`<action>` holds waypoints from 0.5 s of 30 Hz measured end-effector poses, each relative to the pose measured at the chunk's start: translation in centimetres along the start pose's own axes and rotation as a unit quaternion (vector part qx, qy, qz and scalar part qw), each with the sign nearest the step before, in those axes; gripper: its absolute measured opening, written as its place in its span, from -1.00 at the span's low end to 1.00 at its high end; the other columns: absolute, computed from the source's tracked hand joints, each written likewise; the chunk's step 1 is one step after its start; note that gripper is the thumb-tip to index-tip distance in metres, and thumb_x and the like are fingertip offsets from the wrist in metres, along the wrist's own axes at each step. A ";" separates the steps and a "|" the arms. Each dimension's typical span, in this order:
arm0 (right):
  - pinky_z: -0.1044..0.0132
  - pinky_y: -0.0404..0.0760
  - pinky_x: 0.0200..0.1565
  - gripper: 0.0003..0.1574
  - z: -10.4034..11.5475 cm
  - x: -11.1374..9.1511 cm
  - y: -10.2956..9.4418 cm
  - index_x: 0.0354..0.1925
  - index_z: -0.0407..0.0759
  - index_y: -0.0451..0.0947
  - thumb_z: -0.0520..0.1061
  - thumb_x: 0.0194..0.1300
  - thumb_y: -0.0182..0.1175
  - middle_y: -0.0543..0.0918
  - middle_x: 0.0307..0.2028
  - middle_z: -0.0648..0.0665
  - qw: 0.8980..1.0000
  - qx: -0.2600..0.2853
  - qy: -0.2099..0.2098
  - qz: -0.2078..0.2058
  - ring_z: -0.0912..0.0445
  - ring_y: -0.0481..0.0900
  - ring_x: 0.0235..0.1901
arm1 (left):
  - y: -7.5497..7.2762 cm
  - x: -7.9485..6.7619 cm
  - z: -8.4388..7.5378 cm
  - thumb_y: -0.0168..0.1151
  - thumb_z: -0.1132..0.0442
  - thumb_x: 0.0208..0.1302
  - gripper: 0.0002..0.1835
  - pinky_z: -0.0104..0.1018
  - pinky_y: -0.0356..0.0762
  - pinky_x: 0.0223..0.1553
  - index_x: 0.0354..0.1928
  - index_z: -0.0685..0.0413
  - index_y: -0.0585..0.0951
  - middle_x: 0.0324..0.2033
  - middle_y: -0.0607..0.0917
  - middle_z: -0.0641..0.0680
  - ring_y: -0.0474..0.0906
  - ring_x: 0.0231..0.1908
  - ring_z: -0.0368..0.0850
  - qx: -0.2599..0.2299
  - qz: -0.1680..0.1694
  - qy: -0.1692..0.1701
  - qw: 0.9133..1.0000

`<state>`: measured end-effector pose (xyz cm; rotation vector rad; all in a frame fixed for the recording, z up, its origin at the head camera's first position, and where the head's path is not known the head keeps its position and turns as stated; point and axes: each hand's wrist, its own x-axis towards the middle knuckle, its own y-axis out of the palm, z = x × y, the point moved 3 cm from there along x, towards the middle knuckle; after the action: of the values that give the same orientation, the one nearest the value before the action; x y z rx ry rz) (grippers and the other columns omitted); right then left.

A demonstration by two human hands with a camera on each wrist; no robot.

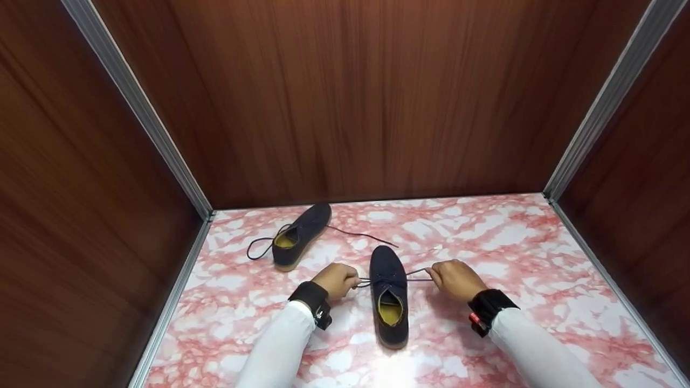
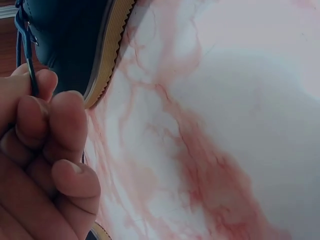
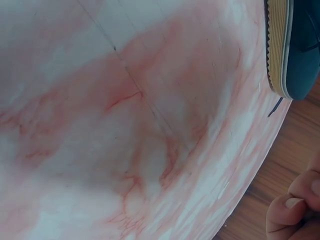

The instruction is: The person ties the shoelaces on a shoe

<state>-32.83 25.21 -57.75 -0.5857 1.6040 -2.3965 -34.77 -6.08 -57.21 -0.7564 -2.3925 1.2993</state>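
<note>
A dark navy lace-up shoe (image 1: 389, 264) with a yellow insole stands between the hands, toe pointing away from me. On its left side my left hand (image 1: 338, 281) pinches a dark shoelace (image 2: 29, 65) between thumb and fingers, the other fingers curled in. Opposite, my right hand (image 1: 455, 279) grips the lace (image 1: 418, 279) from the right side. Both laces run taut and low from the shoe's eyelets. In the right wrist view only some curled fingers (image 3: 287, 210) show at the lower corner; the lace in them is hidden there.
A matching shoe (image 1: 310, 226) stands behind and to the left, angled, with a lace loop (image 1: 257, 249) on its left and a loose lace end (image 1: 366, 235) to its right. The red-and-white marbled tabletop (image 1: 512, 242) is bounded by brown wood-grain panels (image 1: 356, 108).
</note>
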 end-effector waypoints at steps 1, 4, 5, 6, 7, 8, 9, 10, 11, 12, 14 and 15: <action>0.28 0.35 -0.43 -0.41 -0.1 0.0 0.0 -0.68 0.04 0.29 -0.08 0.54 0.17 0.23 -0.69 0.16 1.000 0.001 0.005 0.001 0.21 0.26 -0.62 | 0.1 0.0 0.1 0.24 0.22 0.49 -0.70 -0.45 0.31 -0.38 -0.44 0.18 0.69 -0.59 0.49 -0.15 0.36 -0.53 -0.31 -0.003 0.000 -0.002 1.000; 0.29 0.36 -0.43 -0.39 -0.3 -0.1 0.1 -0.69 0.05 0.30 -0.06 0.55 0.16 0.26 -0.70 0.16 1.000 0.002 0.023 -0.002 0.22 0.26 -0.64 | 0.2 -0.1 0.4 0.25 0.22 0.48 -0.71 -0.47 0.33 -0.39 -0.44 0.17 0.69 -0.59 0.52 -0.15 0.37 -0.56 -0.35 -0.009 -0.001 -0.006 1.000; 0.29 0.36 -0.42 -0.39 -0.4 -0.1 0.1 -0.70 0.05 0.30 -0.07 0.55 0.16 0.26 -0.71 0.16 1.000 0.001 0.026 -0.006 0.22 0.26 -0.64 | 0.2 -0.2 0.5 0.25 0.21 0.48 -0.72 -0.47 0.33 -0.39 -0.44 0.17 0.69 -0.59 0.52 -0.15 0.37 -0.57 -0.36 -0.010 -0.001 -0.007 1.000; 0.28 0.37 -0.43 -0.38 -0.4 -0.1 0.1 -0.70 0.05 0.30 -0.07 0.55 0.15 0.27 -0.71 0.15 1.000 0.001 0.028 -0.011 0.22 0.27 -0.64 | 0.2 -0.2 0.5 0.26 0.21 0.48 -0.72 -0.47 0.34 -0.40 -0.44 0.16 0.69 -0.59 0.53 -0.15 0.38 -0.58 -0.37 -0.013 -0.001 -0.009 1.000; 0.27 0.38 -0.43 -0.38 -0.4 0.0 0.1 -0.71 0.04 0.30 -0.07 0.56 0.15 0.27 -0.72 0.15 0.999 0.001 0.029 -0.016 0.21 0.27 -0.65 | 0.3 -0.3 0.6 0.26 0.21 0.48 -0.72 -0.48 0.34 -0.40 -0.44 0.16 0.69 -0.59 0.53 -0.15 0.39 -0.59 -0.38 -0.014 -0.001 -0.011 1.000; 0.26 0.39 -0.43 -0.37 -0.4 0.0 0.2 -0.71 0.04 0.30 -0.07 0.56 0.15 0.27 -0.72 0.15 0.999 0.001 0.029 -0.021 0.21 0.28 -0.65 | 0.3 -0.3 0.7 0.26 0.21 0.48 -0.72 -0.48 0.35 -0.40 -0.43 0.15 0.69 -0.59 0.53 -0.16 0.39 -0.60 -0.39 -0.015 -0.001 -0.013 1.000; 0.25 0.40 -0.43 -0.37 -0.4 0.0 0.2 -0.72 0.04 0.29 -0.08 0.55 0.15 0.27 -0.72 0.15 0.999 -0.001 0.026 -0.026 0.21 0.28 -0.64 | 0.3 -0.4 0.7 0.26 0.20 0.48 -0.72 -0.48 0.35 -0.40 -0.43 0.15 0.69 -0.58 0.54 -0.16 0.40 -0.60 -0.39 -0.015 -0.001 -0.015 1.000; 0.24 0.41 -0.43 -0.37 -0.4 0.0 0.3 -0.72 0.04 0.29 -0.09 0.54 0.16 0.26 -0.72 0.15 0.999 -0.003 0.023 -0.029 0.20 0.28 -0.64 | 0.3 -0.4 0.8 0.26 0.20 0.47 -0.73 -0.48 0.35 -0.39 -0.43 0.14 0.70 -0.58 0.55 -0.15 0.40 -0.59 -0.40 -0.014 -0.003 -0.014 1.000; 0.24 0.42 -0.44 -0.37 -0.4 0.0 0.4 -0.72 0.03 0.28 -0.11 0.54 0.16 0.26 -0.72 0.15 0.999 -0.004 0.020 -0.031 0.20 0.29 -0.64 | 0.4 -0.4 0.9 0.26 0.21 0.47 -0.73 -0.48 0.36 -0.38 -0.43 0.14 0.70 -0.58 0.57 -0.14 0.40 -0.59 -0.40 -0.013 -0.005 -0.012 1.000; 0.23 0.42 -0.44 -0.37 -0.5 0.0 0.4 -0.72 0.03 0.28 -0.11 0.53 0.17 0.26 -0.72 0.14 0.999 -0.005 0.018 -0.033 0.20 0.29 -0.64 | 0.4 -0.4 0.9 0.26 0.21 0.47 -0.74 -0.48 0.37 -0.37 -0.43 0.13 0.70 -0.57 0.58 -0.13 0.40 -0.58 -0.40 -0.012 -0.007 -0.009 1.000; 0.21 0.42 -0.44 -0.38 -0.5 -0.1 0.5 -0.72 0.02 0.27 -0.13 0.52 0.18 0.25 -0.72 0.13 0.999 -0.009 0.014 -0.036 0.18 0.30 -0.63 | 0.4 -0.5 1.0 0.26 0.22 0.46 -0.75 -0.47 0.37 -0.35 -0.43 0.12 0.70 -0.56 0.60 -0.11 0.39 -0.55 -0.39 -0.007 -0.011 -0.005 1.000; 0.21 0.43 -0.44 -0.38 -0.5 -0.1 0.6 -0.72 0.01 0.27 -0.14 0.51 0.19 0.25 -0.72 0.13 0.999 -0.010 0.012 -0.038 0.18 0.30 -0.63 | 0.5 -0.5 1.0 0.27 0.23 0.45 -0.75 -0.46 0.37 -0.35 -0.44 0.13 0.70 -0.56 0.61 -0.10 0.39 -0.55 -0.38 -0.006 -0.013 -0.002 1.000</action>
<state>-32.98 25.41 -58.47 -0.6348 1.6461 -2.4541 -34.71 -6.84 -58.14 -0.7237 -2.4080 1.2791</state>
